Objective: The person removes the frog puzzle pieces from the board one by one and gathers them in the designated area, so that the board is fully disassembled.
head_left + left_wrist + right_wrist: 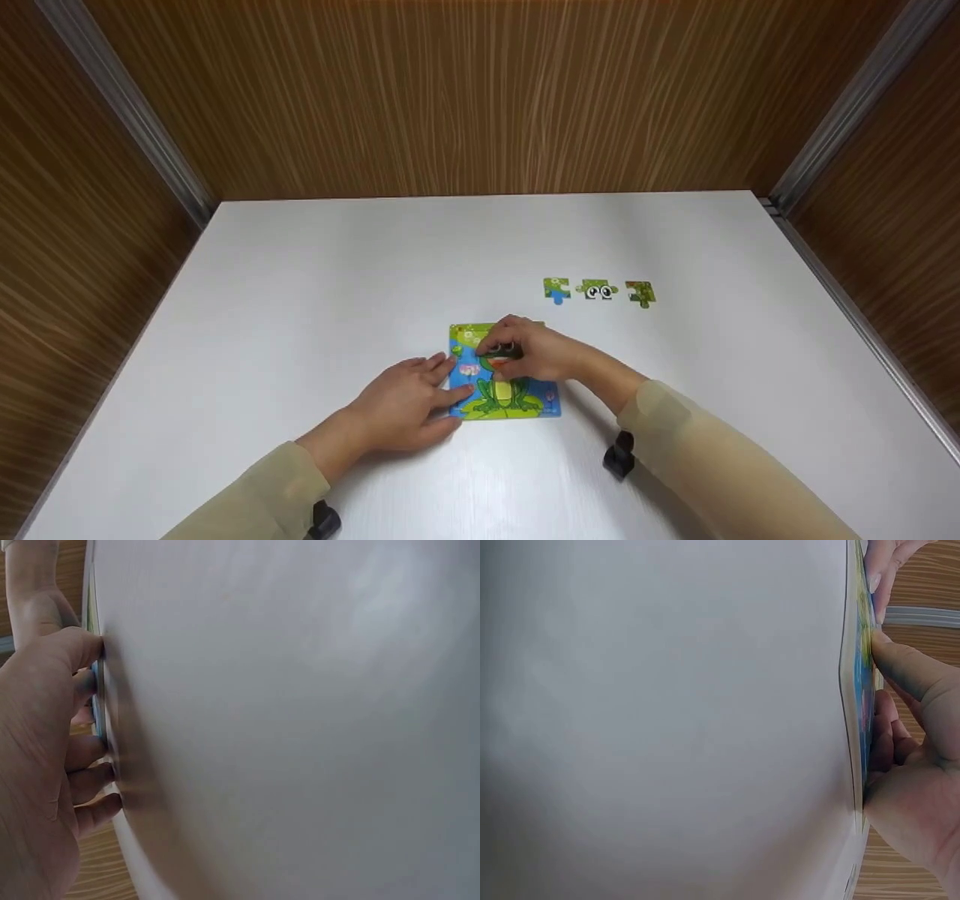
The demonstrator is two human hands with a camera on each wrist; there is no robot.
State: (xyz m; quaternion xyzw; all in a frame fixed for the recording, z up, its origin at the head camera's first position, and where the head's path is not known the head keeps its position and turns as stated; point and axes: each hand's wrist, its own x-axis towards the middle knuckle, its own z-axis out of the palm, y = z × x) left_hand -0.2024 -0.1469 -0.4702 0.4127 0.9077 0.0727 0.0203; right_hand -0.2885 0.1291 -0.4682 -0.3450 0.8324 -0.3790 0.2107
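Observation:
A small frog jigsaw puzzle [551, 407] lies flat on the white table, its green frog sitting on a lily pad against blue. My left hand [405, 401] rests at the puzzle's left edge, fingers spread and fairly straight, one fingertip on its face. Over the upper part, my right hand [541, 352] pinches a puzzle piece [495, 362] with the frog's mouth between thumb and fingers. That hand covers the puzzle's upper right. In the right wrist view, the thumb and curled fingers sit low over the puzzle's face [864, 701]; the pinched piece is hard to make out there.
Three loose puzzle pieces lie in a row beyond the right hand: a green and blue one [556, 289], one with two eyes [598, 290] and a green one [641, 292]. Wood-grain panels [480, 97] enclose the table [360, 262] at the back and sides.

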